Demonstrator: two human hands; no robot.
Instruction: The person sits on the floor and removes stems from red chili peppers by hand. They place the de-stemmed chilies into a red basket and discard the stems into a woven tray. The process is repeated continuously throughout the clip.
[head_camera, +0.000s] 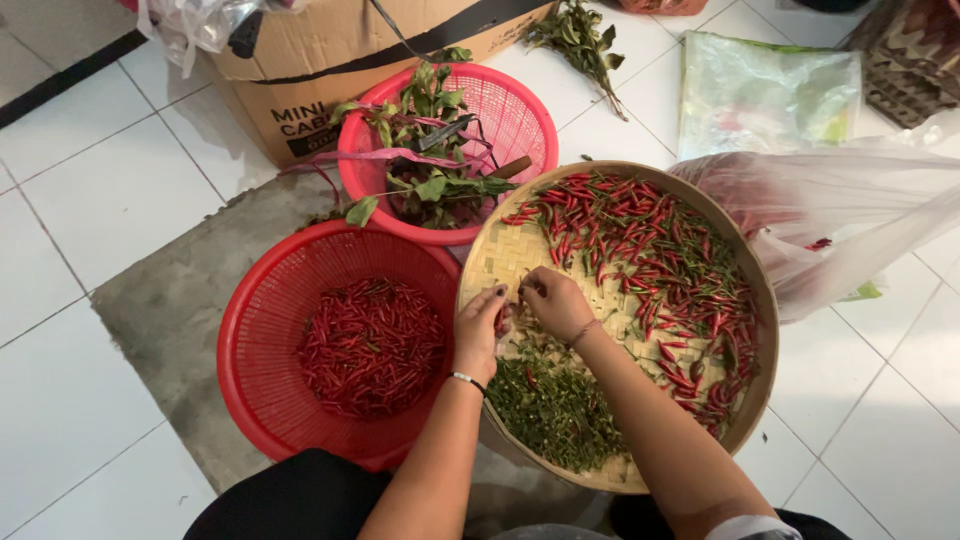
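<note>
Left: round red plastic basket (262, 330) on the floor, full of stemless red chillies (372, 345). My left hand (480, 330) and right hand (556, 302) meet over the round woven bamboo tray (500, 255), both grips pinched narrow on one small red chilli (503, 318). Green stem pile (555, 405) lies below, uncleaned chillies (650, 260) to the right.
</note>
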